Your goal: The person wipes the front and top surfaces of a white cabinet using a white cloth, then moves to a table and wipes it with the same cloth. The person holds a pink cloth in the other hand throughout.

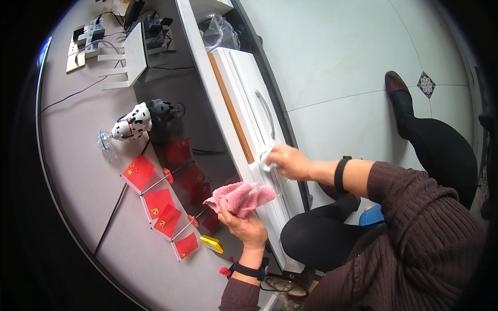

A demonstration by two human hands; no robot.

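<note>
A pink terry cloth (239, 198) is bunched in my left hand (247, 231), above the glossy dark top (218, 163) of a low white cabinet. My right hand (290, 161) grips a small white piece, perhaps tissue or cloth; it is too blurred to tell. The white piece (267, 158) is at the near end of a white drawer front (249, 89), just below its curved metal handle (265, 114) in the picture. A brown strip (231, 109) shows along the drawer's edge, beside the cabinet top.
Small red flags on stands (163, 202), a yellow box (212, 244) and a spotted dog figurine (132, 122) stand on the cabinet top. A white router (134, 54) and power strips (94, 37) with cables lie beyond. Clear plastic (221, 33) fills an open compartment. Pale floor tiles (334, 58) are alongside.
</note>
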